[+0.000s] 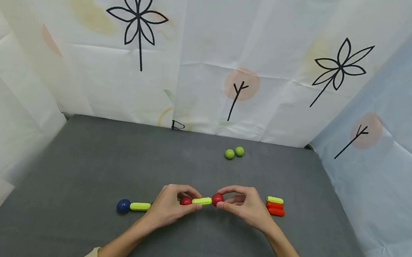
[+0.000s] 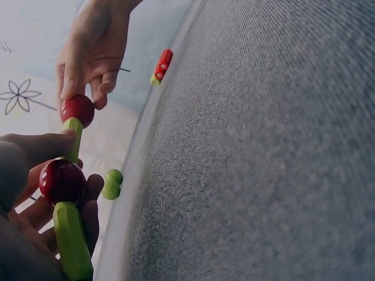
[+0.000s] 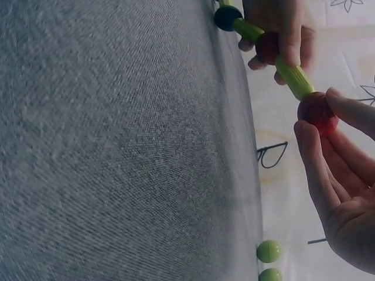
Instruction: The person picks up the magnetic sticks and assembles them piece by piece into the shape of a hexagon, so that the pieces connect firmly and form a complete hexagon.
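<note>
Over the grey fabric-topped bench (image 1: 102, 154), left to right, run a dark blue ball (image 1: 123, 206), a yellow-green ridged rod (image 1: 140, 206), a red ball (image 1: 186, 201) at the left hand (image 1: 167, 205), a second yellow-green rod (image 1: 202, 201) and a second red ball (image 1: 217, 199) at the right hand (image 1: 250, 207). Behind sit two green balls (image 1: 229, 154). Right of the hands, a loose yellow-green rod (image 1: 275, 200) lies behind two red rods (image 1: 276, 212).

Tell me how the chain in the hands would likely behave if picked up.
The chain would probably stay fairly stiff, since its straight rods and balls run almost in line. It might bend or part at the joints, where separate-looking pieces meet. The balls could be slippery, being smooth, round and glossy.
</note>
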Tool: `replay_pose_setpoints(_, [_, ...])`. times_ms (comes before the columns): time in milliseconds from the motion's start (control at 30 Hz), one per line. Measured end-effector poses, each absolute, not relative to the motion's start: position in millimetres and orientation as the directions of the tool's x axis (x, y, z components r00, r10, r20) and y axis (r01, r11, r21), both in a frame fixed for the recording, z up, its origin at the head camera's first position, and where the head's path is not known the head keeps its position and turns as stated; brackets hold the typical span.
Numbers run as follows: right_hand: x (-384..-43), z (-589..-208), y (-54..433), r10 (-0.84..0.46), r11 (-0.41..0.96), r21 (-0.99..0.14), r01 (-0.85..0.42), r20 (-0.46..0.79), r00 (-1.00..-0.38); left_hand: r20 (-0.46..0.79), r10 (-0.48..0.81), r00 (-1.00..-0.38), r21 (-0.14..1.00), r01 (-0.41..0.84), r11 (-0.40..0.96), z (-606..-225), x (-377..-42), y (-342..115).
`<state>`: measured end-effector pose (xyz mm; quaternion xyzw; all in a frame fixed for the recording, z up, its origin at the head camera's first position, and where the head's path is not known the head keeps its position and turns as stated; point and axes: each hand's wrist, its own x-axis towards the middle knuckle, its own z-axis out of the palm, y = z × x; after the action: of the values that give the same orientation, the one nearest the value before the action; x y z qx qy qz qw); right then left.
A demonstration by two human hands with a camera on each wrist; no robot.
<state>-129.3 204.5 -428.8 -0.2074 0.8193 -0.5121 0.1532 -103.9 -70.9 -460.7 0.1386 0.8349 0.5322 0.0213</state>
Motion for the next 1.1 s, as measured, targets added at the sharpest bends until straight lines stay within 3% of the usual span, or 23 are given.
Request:
replay_pose_setpoints(400, [-123, -431, 198, -0.479, 0.345, -0.927, -0.143, -0.043, -0.877, 0.120, 0.264, -0.957, 0.893, 0.220, 0.392, -459, -105, -68])
replay_pose_setpoints(1100, [-118, -431, 190, -0.565, 0.192, -0.976, -0.103, -0.024, -0.825, 0.188, 0.271, -0.944, 0.868, 0.289, 0.404, -454, -104, -58])
